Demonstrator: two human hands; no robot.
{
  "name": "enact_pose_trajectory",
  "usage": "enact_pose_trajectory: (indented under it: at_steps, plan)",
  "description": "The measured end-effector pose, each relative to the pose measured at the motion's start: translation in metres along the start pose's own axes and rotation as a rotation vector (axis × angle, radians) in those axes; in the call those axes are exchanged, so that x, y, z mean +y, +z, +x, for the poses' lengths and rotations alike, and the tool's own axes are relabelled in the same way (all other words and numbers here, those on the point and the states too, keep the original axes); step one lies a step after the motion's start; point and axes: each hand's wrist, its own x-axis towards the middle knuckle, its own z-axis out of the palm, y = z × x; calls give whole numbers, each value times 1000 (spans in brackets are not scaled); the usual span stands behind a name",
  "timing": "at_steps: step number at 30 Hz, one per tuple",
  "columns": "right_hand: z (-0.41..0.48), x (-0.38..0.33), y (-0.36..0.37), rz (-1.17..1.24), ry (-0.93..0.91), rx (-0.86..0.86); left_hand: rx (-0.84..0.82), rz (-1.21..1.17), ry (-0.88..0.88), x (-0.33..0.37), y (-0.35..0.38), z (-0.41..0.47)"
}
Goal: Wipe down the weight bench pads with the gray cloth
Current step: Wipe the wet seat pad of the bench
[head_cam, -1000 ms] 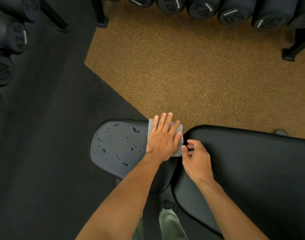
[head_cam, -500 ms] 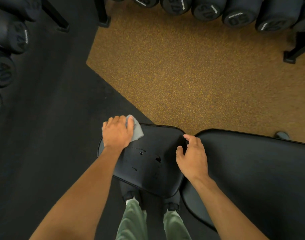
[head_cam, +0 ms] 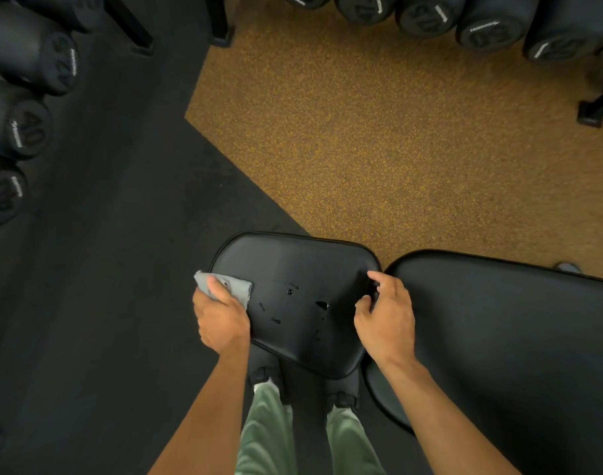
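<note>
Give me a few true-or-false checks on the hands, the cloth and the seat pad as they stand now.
1. The left hand holds the gray cloth at the seat pad's left edge. True.
2. The seat pad is fully dry. False: droplets sit near its middle.
3. The right hand holds a second cloth. False: it has no cloth; its fingers curl on the seat pad's right edge, beside the back pad.
4. Dumbbells line the top of the view. True.

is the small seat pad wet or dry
Partly wet: droplets sit near the middle of the seat pad, beside the gray cloth the left hand grips.
</note>
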Motion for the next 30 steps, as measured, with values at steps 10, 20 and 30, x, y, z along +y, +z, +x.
enact_pose_trajectory:
  at_steps: [10, 20, 30]
  plan:
    - [-14, 29, -19, -32, -21, -14, -62, -157, -531, -6, 24, -141]
    - [-25, 48, -39, -2, -6, -29, -455, -6, -458, -9, 23, -247]
    - [-35, 52, -62, -11, -7, -74, -282, 94, -141, -34, -74, -130]
